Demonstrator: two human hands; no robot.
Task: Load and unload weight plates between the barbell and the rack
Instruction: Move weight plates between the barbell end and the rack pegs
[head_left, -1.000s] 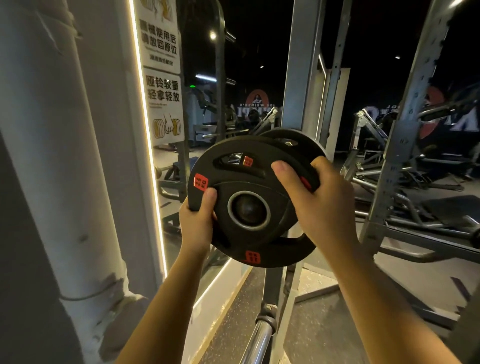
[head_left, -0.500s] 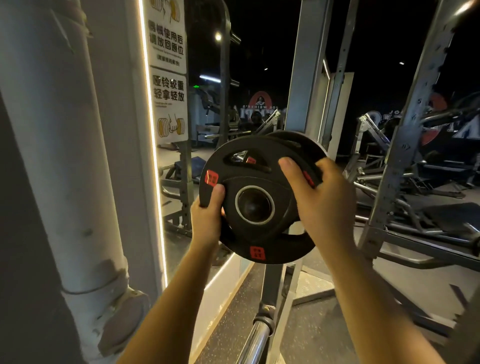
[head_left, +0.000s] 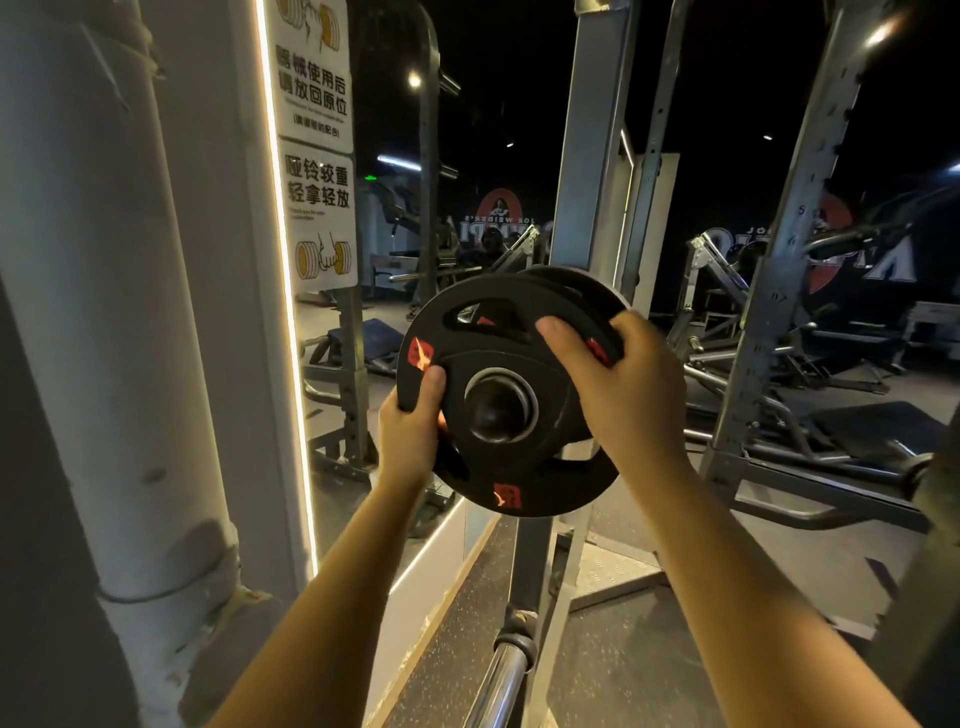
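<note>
Both hands are up on the black weight plate (head_left: 511, 405), held at chest height in front of the grey rack upright (head_left: 589, 156). The left hand (head_left: 410, 431) grips the plate's left rim, thumb pressed onto the front face just below a red label, fingers curled out of sight behind. The right hand (head_left: 618, 384) wraps the upper right rim, thumb lying across the face near a grip slot, fingers hooked over the edge. The plate faces the camera, tilted slightly, its steel-ringed centre hole filled by a dark rounded peg end (head_left: 493, 413), so it sits on the rack's storage peg. A second black plate (head_left: 582, 286) shows just behind it, on the same side of the upright; whether the two touch cannot be told. Down below, the chrome barbell (head_left: 498, 686) runs out toward the bottom edge, well apart from the plate. To the left, a lit mirror edge with a white warning sign (head_left: 319, 218), and a pale pipe (head_left: 88, 312) beside it.
</note>
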